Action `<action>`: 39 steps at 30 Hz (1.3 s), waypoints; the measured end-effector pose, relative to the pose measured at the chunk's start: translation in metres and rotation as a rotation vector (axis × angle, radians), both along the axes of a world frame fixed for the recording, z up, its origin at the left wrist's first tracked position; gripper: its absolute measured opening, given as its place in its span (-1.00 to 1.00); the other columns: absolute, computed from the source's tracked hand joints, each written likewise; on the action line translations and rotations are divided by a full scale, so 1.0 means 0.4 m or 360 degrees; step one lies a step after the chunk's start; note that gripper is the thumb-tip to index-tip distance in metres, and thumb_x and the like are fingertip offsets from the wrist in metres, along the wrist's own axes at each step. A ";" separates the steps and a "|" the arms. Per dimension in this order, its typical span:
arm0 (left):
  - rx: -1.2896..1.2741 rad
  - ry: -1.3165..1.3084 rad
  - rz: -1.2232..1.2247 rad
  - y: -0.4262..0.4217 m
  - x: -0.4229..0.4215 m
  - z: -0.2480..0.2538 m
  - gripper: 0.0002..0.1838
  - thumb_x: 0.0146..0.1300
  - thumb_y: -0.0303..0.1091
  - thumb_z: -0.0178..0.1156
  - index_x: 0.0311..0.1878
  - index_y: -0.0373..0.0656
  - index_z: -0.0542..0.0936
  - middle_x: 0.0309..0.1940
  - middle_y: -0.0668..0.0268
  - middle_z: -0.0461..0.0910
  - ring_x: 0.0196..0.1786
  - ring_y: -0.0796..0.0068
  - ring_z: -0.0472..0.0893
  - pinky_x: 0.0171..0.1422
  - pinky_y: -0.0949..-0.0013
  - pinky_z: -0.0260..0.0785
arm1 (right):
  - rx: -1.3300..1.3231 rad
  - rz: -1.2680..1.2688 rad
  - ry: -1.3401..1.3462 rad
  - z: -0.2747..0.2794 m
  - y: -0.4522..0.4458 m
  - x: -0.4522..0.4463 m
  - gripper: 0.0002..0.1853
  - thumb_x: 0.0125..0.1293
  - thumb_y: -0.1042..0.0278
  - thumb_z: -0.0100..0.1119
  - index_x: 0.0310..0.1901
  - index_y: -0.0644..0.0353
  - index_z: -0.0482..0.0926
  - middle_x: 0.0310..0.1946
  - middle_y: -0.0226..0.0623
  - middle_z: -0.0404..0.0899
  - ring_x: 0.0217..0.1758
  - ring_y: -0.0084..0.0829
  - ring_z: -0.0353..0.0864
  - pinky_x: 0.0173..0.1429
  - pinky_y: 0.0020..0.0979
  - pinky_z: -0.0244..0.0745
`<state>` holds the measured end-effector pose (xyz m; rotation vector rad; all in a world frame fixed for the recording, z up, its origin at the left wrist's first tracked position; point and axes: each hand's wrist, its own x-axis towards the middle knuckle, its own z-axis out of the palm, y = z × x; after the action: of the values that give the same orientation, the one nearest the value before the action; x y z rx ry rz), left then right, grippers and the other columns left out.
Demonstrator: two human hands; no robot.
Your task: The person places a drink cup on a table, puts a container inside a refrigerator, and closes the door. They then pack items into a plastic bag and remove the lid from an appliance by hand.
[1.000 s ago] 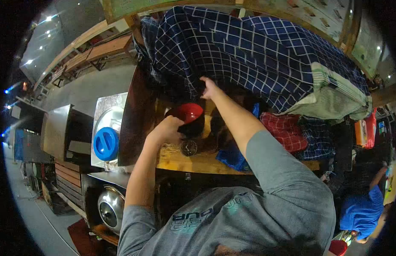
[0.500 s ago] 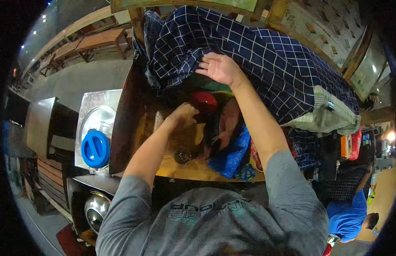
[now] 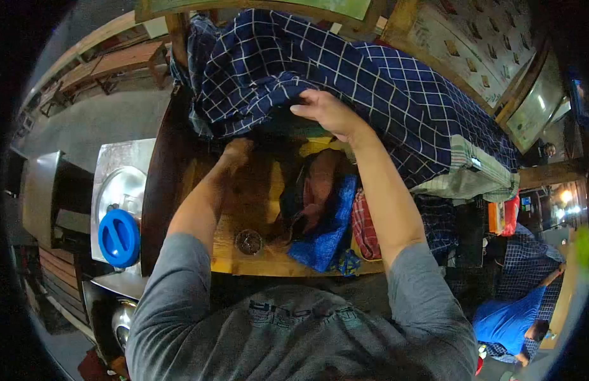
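My right hand [image 3: 332, 115] is raised at the edge of a navy checked cloth [image 3: 345, 70], its thumb apart from the fingers and the cloth's hem against the fingertips. Under the cloth's left end reaches my left hand [image 3: 238, 151]. Its fingers are lost in shadow, so whether it holds anything is hidden. Below the cloth lies a wooden surface [image 3: 212, 222], with a yellow thing [image 3: 323, 145] near the dark opening. Closer to me are a reddish-brown item [image 3: 321, 181], a blue shiny bag [image 3: 323, 235] and a small round glass dish [image 3: 248, 242].
On the left stands a metal counter [image 3: 126, 152] with a blue round lid [image 3: 119, 238]. A red checked cloth [image 3: 365, 228] lies beside my right forearm. Hanging at the right is a pale striped towel [image 3: 466, 171]. Another person in blue [image 3: 510, 320] is at far right.
My left hand has moved away from the middle, forward and left under the cloth. The red round object that was beside it is out of sight. My right hand has turned at the hem.
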<state>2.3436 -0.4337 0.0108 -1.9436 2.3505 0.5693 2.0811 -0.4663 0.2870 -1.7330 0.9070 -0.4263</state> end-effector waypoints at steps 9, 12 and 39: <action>0.0446 -0.0272 0.0099 0.053 -0.083 0.147 -0.60 0.26 -0.23 0.25 0.15 -0.07 0.59 0.22 0.04 0.50 0.29 0.12 0.47 0.35 0.07 0.32 | 0.0181 0.0074 -0.0081 -0.090 0.076 -0.007 -0.58 0.35 0.23 0.24 0.14 0.30 0.48 0.03 -0.36 0.53 0.06 -0.47 0.49 0.23 -0.39 0.37; 0.0548 -0.0403 0.0091 0.113 -0.107 0.199 -0.60 0.24 -0.21 0.30 0.13 -0.10 0.60 0.23 -0.01 0.48 0.31 0.15 0.45 0.35 0.05 0.30 | 0.0353 -0.0059 0.0062 -0.227 0.115 -0.022 -0.31 0.32 0.11 0.27 0.35 0.35 0.28 0.17 -0.19 0.43 0.17 -0.36 0.44 0.27 -0.29 0.36; -0.1643 0.0658 0.2802 2.093 -0.746 0.470 -0.51 0.24 -0.38 0.29 0.24 -0.25 0.49 -0.05 0.10 0.68 -0.05 0.36 0.70 0.06 0.32 0.54 | 0.0618 0.1374 -0.0647 -0.305 1.249 -0.232 -0.86 0.32 0.45 0.15 -0.26 0.31 0.66 -0.30 -0.32 0.68 -0.21 -0.52 0.62 -0.04 -0.47 0.50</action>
<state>2.0454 0.4033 0.1990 -4.2039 0.0371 -0.5456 1.9885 0.0334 0.1649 -1.4338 -0.0887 -0.0093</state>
